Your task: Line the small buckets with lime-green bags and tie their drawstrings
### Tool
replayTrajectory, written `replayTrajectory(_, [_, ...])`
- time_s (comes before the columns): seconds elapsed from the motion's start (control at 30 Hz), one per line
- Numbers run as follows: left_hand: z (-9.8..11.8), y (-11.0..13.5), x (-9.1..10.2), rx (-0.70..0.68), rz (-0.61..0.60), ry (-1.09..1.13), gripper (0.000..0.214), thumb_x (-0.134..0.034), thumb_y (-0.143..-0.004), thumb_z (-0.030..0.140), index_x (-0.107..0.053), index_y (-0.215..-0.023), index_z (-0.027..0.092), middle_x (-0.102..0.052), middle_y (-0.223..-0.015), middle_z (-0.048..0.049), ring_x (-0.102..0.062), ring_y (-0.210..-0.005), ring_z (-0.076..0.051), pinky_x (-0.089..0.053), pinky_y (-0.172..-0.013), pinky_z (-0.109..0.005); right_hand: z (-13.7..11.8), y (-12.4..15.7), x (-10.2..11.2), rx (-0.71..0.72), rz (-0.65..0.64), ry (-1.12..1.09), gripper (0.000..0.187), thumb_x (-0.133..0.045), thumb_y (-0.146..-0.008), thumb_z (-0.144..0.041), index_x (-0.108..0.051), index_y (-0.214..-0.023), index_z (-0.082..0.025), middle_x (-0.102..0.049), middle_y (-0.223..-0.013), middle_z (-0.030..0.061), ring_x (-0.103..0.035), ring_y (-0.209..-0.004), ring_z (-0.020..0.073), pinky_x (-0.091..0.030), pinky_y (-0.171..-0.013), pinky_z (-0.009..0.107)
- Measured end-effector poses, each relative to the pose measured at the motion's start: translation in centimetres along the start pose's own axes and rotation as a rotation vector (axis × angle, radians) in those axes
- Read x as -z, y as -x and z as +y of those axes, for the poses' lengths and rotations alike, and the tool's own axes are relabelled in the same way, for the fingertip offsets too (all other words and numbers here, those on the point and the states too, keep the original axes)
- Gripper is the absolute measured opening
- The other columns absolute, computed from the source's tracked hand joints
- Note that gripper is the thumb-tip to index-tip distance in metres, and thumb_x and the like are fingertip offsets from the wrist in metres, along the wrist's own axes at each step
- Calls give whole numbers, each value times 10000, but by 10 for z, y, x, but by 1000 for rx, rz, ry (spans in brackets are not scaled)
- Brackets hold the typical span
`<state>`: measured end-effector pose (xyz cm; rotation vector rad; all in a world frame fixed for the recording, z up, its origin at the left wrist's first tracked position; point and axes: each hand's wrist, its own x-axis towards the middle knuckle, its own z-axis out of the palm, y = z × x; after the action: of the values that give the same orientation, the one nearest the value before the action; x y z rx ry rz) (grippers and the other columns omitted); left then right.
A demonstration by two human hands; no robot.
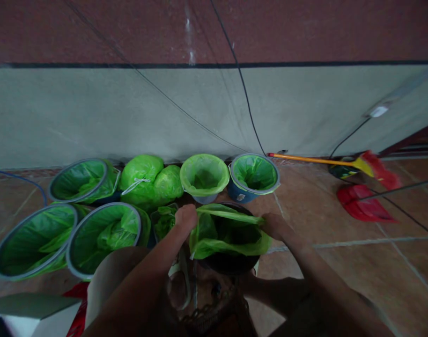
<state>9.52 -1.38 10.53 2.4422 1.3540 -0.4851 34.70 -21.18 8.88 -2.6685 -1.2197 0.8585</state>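
Note:
A green plastic bag [231, 248] hangs with its mouth spread wide inside a dark bucket [224, 267] on the floor before me. The left side of the bag's rim is pinched in my left hand [186, 218]. Opposite it, my right hand [274, 224] grips the right side of the rim, so the far edge is stretched between both hands. Just beyond stand a pale bucket [203, 198] and a blue bucket [242, 193], each lined with a green bag. Beside my left hand sits a small container with crumpled green plastic [164, 222].
Several grey-rimmed buckets with green liners, such as this near one [139, 234], stand at the left. Tied green bags [142, 175] lean by the wall. At right are a broom [312, 160], a red dustpan [361, 206] and a cable [407, 217].

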Motion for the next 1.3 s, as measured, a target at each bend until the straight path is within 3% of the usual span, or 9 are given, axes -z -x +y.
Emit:
replayTrajectory(0.13, [6, 4, 0, -18, 75, 12, 417, -488, -855, 160, -590, -1259, 140, -640, -1213, -160, -647, -1072, -278, -513, -877, -364, -27, 10, -8, 56, 73, 145, 480, -731, -716, -284, -672, -1181, -176, -707, -1095, 155, -661, -1045, 304, -498, -847, 356])
replayTrajectory(0.23, [11, 5, -4, -189, 131, 35, 553, -576, -803, 203, -532, -1355, 205, -545, -1379, -130, -571, -1180, -292, -464, -969, -420, -41, 12, -4, 117, 40, 152, 284, -592, -832, -260, -717, -1080, -198, -715, -1088, 135, -673, -1005, 278, -484, -823, 334])
replayTrajectory(0.3, [14, 4, -8, -310, 141, 56, 473, -597, -811, 241, -599, -1284, 250, -516, -1431, -95, -523, -1237, -293, -406, -1028, -457, -45, 12, 0, 129, 28, 149, 250, -503, -882, -233, -742, -949, -203, -732, -1024, 118, -683, -951, 256, -471, -785, 312])
replayTrajectory(0.4, [20, 3, -12, -423, 140, 61, 227, -528, -885, 258, -701, -1029, 225, -646, -1257, -81, -554, -1180, -268, -334, -1067, -484, -46, 9, 5, 148, 62, 64, 264, -479, -905, -240, -741, -919, -211, -744, -994, 91, -681, -922, 223, -452, -764, 279])
replayTrajectory(0.47, [24, 1, -11, -447, 127, 75, 244, -458, -928, 249, -696, -930, 195, -712, -1056, -84, -613, -1060, -245, -345, -1047, -463, -44, 8, 7, 151, 75, -7, 259, -478, -914, -259, -732, -911, -212, -746, -964, 75, -679, -893, 202, -447, -757, 263])
replayTrajectory(0.73, [28, -2, -6, -429, 69, 147, 237, -461, -941, 278, -676, -967, 182, -715, -980, -81, -656, -953, -208, -466, -864, -290, -40, 2, 2, 204, 66, -29, 305, -591, -859, -268, -675, -1149, -226, -738, -1042, 69, -666, -942, 209, -448, -771, 260])
replayTrajectory(0.9, [25, -3, -7, -385, 75, 165, 259, -459, -933, 235, -703, -1007, 188, -714, -1029, -76, -651, -987, -195, -465, -922, -288, -35, -4, -1, 154, -44, -57, 213, -579, -825, -188, -745, -955, -214, -747, -949, 50, -670, -873, 196, -448, -718, 260])
replayTrajectory(1.07, [25, -7, -5, -323, 23, 311, 285, -589, -834, 259, -723, -1083, 224, -724, -1122, -47, -651, -1022, -204, -472, -924, -292, -32, -9, 3, 126, -95, -218, 153, -644, -763, -196, -750, -872, -212, -741, -823, 10, -660, -776, 179, -448, -656, 255])
replayTrajectory(1.3, [25, -18, -5, -307, -82, 530, 263, -581, -805, 359, -766, -857, 179, -697, -707, 5, -631, -740, -166, -460, -688, -245, -33, -16, 6, 173, -19, -425, 159, -621, -787, -284, -755, -778, -199, -724, -735, 4, -655, -720, 178, -480, -628, 252])
